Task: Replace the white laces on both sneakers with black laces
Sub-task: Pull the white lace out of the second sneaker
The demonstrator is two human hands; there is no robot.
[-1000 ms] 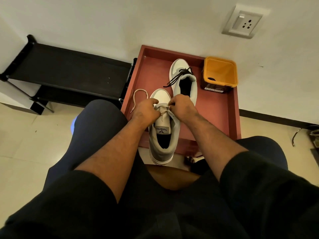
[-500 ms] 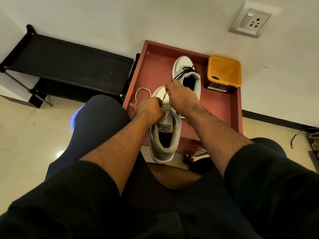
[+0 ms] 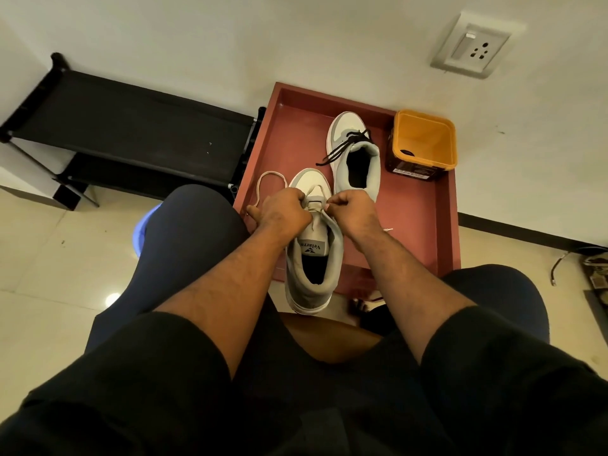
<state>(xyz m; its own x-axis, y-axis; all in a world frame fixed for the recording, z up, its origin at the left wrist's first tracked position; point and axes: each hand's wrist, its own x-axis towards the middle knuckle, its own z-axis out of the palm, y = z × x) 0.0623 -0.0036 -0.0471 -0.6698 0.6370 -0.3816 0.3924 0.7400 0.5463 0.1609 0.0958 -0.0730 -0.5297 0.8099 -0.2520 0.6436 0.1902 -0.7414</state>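
White lace point(image 3: 270, 175) pinched by both hands over tray edge point(image 3: 353, 281)

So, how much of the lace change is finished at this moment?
The far sneaker already carries a black lace, untied. In hand: the near sneaker, where the left hand and right hand pull out its white lace. Left: finish removing it, then thread in black.

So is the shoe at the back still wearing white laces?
No, the far shoe on the red tray already has black laces across its front.
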